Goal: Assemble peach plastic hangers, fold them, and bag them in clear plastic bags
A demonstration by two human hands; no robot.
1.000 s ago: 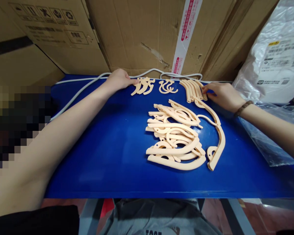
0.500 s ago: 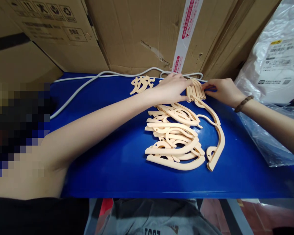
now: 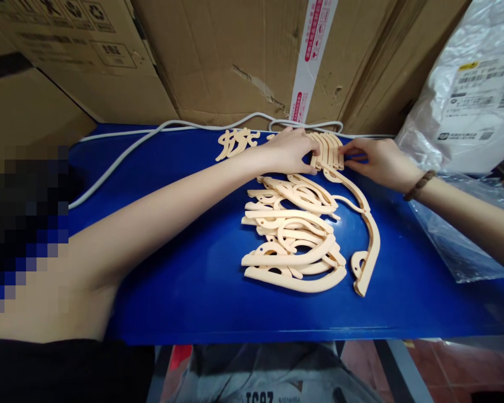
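Note:
At the back of the blue table, a row of cream curved pieces point(image 3: 330, 150) lies side by side between my two hands. My left hand point(image 3: 292, 150) curls round the row's left end, its fingers partly hidden. My right hand point(image 3: 373, 159) has its fingertips at the right end, thumb below the fingers. Nearer me lies a heap of cream folding hangers point(image 3: 294, 224), overlapping one another. Right of the heap, one unfolded hanger point(image 3: 373, 240) curves down from the row. Small cream hook pieces point(image 3: 236, 143) lie at the back, left of my left hand.
A white cable point(image 3: 151, 137) runs along the back of the blue table point(image 3: 185, 296). Cardboard boxes point(image 3: 235, 50) stand behind it. On the right is a clear plastic bag with bubble wrap point(image 3: 466, 112) and a white label.
The view has shifted slightly, so most things appear a little further left. Both hands stay at the ends of the row, and more of the row shows between them.

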